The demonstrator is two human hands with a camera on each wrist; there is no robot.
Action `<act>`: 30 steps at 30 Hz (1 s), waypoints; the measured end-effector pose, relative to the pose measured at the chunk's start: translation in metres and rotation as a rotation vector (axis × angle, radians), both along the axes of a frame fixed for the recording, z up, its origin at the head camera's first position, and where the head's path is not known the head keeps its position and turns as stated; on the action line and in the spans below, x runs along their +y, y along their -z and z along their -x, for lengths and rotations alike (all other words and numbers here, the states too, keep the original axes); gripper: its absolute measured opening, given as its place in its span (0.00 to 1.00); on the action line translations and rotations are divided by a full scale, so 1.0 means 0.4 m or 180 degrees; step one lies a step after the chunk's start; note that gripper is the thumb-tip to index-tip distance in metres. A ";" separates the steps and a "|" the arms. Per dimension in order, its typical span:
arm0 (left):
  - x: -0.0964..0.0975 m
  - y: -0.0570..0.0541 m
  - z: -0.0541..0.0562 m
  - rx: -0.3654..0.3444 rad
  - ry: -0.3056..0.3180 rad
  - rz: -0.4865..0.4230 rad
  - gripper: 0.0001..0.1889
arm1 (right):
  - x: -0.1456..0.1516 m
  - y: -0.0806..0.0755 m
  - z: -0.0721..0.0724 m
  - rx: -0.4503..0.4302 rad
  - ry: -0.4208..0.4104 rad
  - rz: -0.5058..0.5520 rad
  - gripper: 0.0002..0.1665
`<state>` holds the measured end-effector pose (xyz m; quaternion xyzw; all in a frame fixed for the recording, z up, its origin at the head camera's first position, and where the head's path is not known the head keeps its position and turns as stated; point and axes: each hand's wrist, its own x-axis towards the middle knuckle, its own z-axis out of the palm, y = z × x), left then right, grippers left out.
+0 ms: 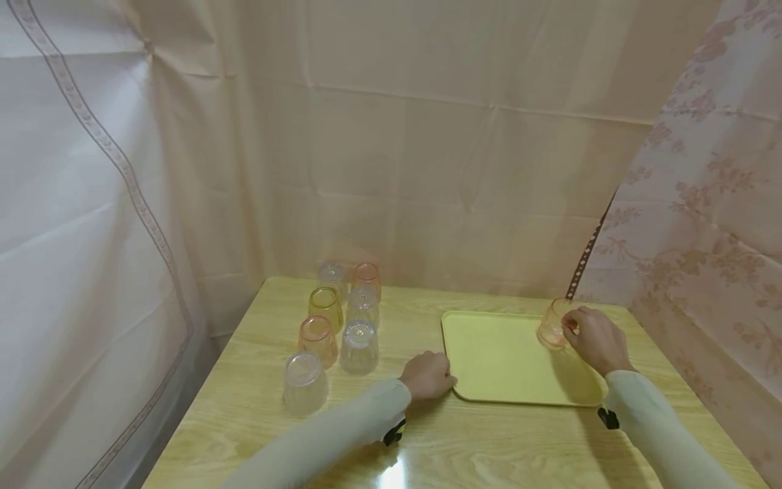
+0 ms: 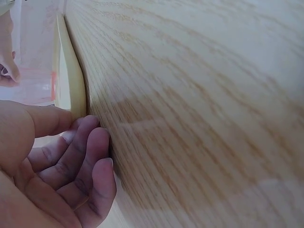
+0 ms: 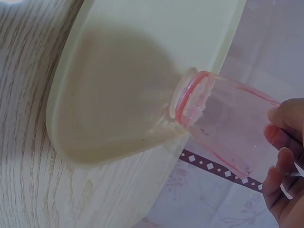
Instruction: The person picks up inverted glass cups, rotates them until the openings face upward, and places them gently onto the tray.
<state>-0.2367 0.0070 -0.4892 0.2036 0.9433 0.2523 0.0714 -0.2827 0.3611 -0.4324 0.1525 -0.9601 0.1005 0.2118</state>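
A yellow tray lies on the wooden table. At its near left corner, my left hand pinches the rim, with the thumb on the edge and the fingers curled beside it in the left wrist view. Toward the far right corner of the tray, a clear pink glass stands upright, its base at the tray surface. My right hand pinches that glass by its upper rim between thumb and fingers. In the right wrist view the pink glass is seen sideways, with nothing visible inside.
Left of the tray, several upside-down glasses stand in two rough columns: a clear glass, a pink glass, an amber glass and others. Cloth curtains hang behind and on both sides of the table.
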 end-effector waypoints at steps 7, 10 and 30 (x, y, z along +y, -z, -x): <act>-0.001 -0.001 -0.003 0.0011 -0.0011 -0.0039 0.30 | 0.011 0.010 0.011 -0.0046 0.0065 -0.0043 0.03; -0.002 -0.004 -0.006 -0.0014 -0.0018 -0.0025 0.29 | 0.012 0.012 0.014 -0.0075 0.0054 -0.0026 0.03; 0.003 -0.009 -0.008 0.0062 0.0053 0.0213 0.29 | -0.001 0.016 0.035 -0.0080 0.0094 0.0011 0.04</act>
